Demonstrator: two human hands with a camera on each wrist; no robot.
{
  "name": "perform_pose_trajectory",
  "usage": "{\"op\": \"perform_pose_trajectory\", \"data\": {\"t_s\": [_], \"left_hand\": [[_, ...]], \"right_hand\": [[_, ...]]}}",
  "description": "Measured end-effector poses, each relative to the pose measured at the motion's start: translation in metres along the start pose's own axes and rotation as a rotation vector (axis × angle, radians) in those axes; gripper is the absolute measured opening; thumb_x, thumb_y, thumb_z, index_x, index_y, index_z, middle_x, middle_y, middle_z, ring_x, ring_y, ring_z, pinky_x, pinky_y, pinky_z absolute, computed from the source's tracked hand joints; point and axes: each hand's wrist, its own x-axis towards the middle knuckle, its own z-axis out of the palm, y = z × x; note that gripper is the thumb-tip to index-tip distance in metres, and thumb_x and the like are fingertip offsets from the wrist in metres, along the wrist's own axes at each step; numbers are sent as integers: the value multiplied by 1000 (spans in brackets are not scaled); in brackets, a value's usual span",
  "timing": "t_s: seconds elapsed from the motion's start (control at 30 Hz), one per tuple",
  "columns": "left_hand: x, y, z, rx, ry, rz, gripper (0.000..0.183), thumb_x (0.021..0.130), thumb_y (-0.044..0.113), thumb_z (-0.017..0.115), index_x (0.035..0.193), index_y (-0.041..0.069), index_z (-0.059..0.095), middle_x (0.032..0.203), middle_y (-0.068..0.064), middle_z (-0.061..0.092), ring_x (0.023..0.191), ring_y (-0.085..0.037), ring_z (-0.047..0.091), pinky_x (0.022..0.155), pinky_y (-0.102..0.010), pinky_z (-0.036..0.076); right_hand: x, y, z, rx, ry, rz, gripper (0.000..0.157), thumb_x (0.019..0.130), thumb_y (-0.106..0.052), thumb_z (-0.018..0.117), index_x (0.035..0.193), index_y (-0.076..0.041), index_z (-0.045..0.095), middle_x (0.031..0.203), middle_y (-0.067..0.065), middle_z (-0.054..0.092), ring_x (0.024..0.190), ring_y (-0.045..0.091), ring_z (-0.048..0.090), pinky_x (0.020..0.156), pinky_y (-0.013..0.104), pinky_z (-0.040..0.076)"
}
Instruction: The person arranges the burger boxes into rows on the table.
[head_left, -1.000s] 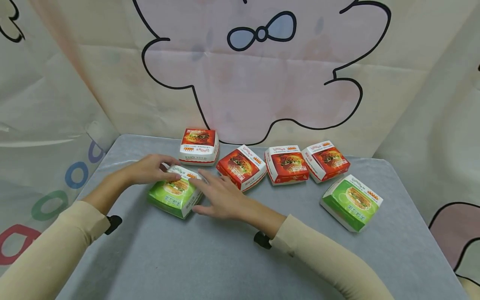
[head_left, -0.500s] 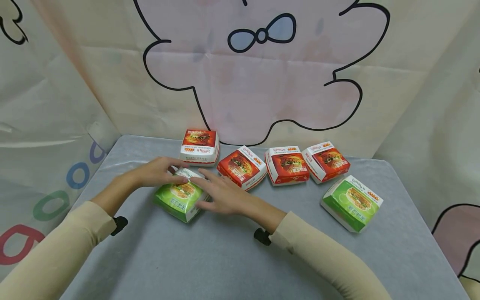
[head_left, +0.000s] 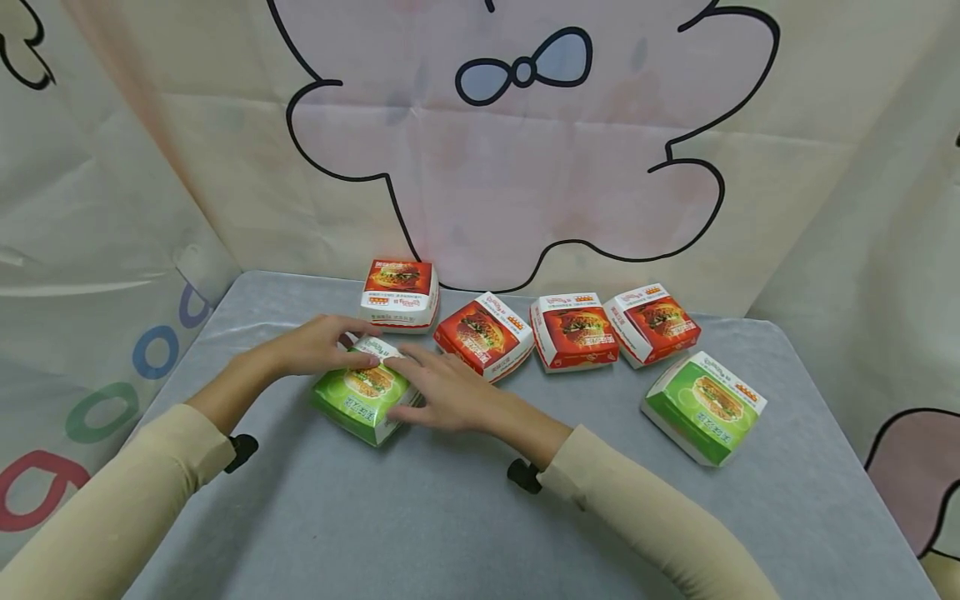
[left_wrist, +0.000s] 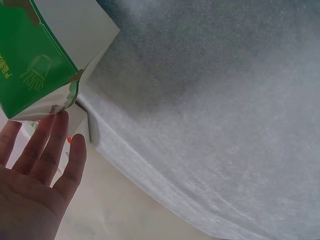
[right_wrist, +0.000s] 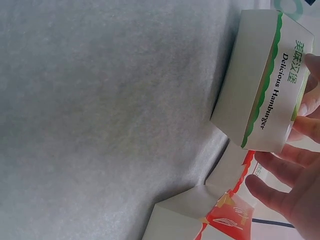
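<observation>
A green and white hamburger box (head_left: 362,402) lies on the cloth-covered table, left of centre. At its back left my left hand (head_left: 318,345) holds it, thumb over the top and fingers behind the back edge. In the left wrist view, fingertips (left_wrist: 59,120) meet the box's edge; the thumb is hidden there. My right hand (head_left: 452,389) spreads over the box's right side, fingers mostly straight, thumb low near the front right corner. In the right wrist view its fingertips lie close to the box's corner; how firmly they touch, I cannot tell.
A red hamburger box (head_left: 400,293) stands behind the green one. To the right are more red boxes: one (head_left: 483,333) beside my right hand, another (head_left: 576,331), and a third (head_left: 654,322). A second green box (head_left: 705,408) lies far right. A printed curtain (head_left: 525,183) hangs behind the table.
Over the first half second the green box shifted slightly right with my left hand, while my right hand stayed nearly in place. Since then almost nothing has moved.
</observation>
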Motion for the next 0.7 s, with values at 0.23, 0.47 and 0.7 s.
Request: {"op": "perform_pose_trajectory", "data": {"t_s": [0.23,0.47,0.7], "left_hand": [[-1,0,1,6,20,21,59,82,47,65,127,9,56,125,-7,56,111,-28,52,89,-49,43],[-2,0,2,-32,13,54,49,83,38,67,125,13,58,133,-11,50,123,-30,43,97,-57,32],[-2,2,2,-6,29,38,51,82,36,69,123,7,58,122,-9,58,107,-27,52,88,-50,42]], "right_hand": [[0,-4,0,-39,20,-3,75,82,-66,48,142,-22,35,147,6,30,133,20,30,105,51,26],[-1,-10,2,-138,62,-14,76,82,-66,48,141,-21,36,146,7,32,133,19,30,105,55,22],[-5,-17,3,-291,137,-39,74,80,-69,46,137,-21,41,139,1,40,126,21,36,103,58,19]]}}
